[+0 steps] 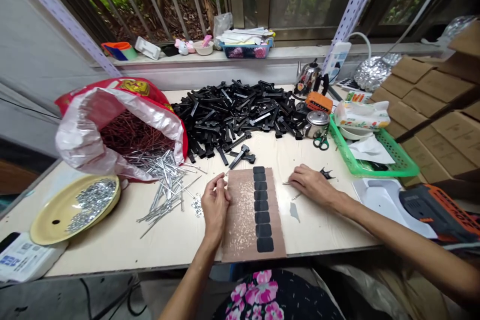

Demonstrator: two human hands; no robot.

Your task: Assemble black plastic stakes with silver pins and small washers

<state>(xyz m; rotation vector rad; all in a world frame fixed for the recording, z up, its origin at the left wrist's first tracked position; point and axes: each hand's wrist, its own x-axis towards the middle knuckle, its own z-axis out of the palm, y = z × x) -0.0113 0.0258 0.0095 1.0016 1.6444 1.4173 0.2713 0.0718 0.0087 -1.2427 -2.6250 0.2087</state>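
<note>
A brown board [240,215] lies at the table's front edge, with a column of black rounded squares [263,217] on its right half and pale specks on its left. My left hand [215,205] is at the board's upper left corner, its fingers pinched round something small and thin that I cannot make out. To the right of the board, my right hand [309,182] rests low over the table, fingers curled together, with thin metal pieces showing at the fingertips. Long silver rods [165,200] and a few small shiny pieces [197,206] lie left of my left hand.
Black plastic parts [240,115] are heaped at the back. A red and white sack [93,135] and a yellow dish [45,217] stand left. Right are scissors [321,143], a green basket [405,162], a white tray [390,210], an orange-black tool [438,212] and cardboard boxes [431,105].
</note>
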